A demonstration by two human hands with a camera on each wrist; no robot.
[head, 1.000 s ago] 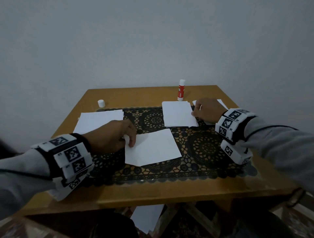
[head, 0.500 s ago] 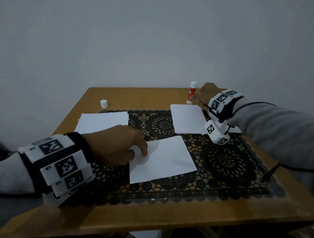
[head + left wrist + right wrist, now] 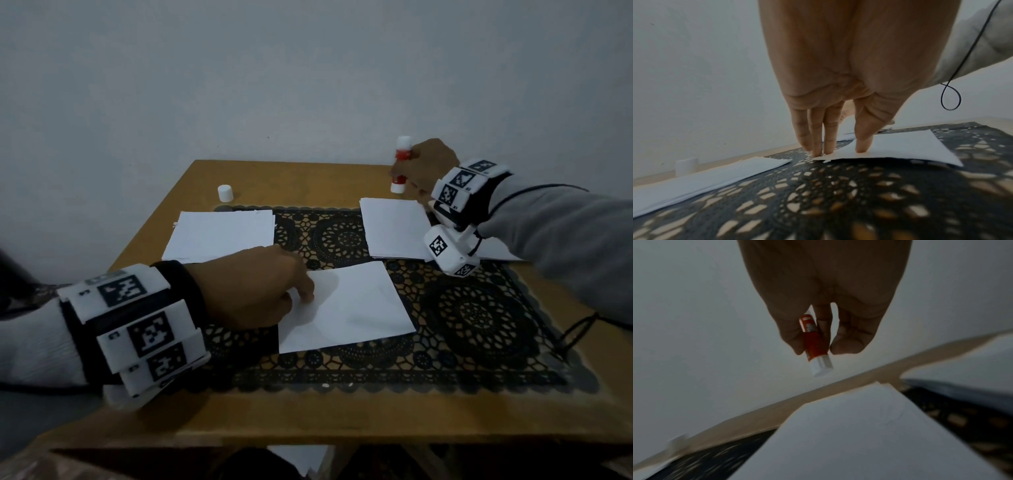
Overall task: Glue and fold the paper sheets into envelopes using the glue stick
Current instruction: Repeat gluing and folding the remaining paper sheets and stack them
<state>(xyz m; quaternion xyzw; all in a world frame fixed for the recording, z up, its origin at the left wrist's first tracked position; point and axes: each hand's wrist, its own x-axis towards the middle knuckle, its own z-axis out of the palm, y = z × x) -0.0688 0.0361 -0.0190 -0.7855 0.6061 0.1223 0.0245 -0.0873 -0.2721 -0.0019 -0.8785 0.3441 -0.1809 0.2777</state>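
R hand [image 3: 426,168] grips the glue stick [image 3: 400,164] at the table's [image 3: 308,178] far edge, fingers and thumb curled round its red barrel; in the wrist view the stick's white end is clear of the tabletop. L hand [image 3: 253,287] has fingers straight, tips pressing the left edge of the centre paper sheet [image 3: 349,305] flat on the black lace mat [image 3: 479,318]. Paper stacks lie left [image 3: 219,233] & right [image 3: 394,226]; white cap [image 3: 225,193] stands at far left.
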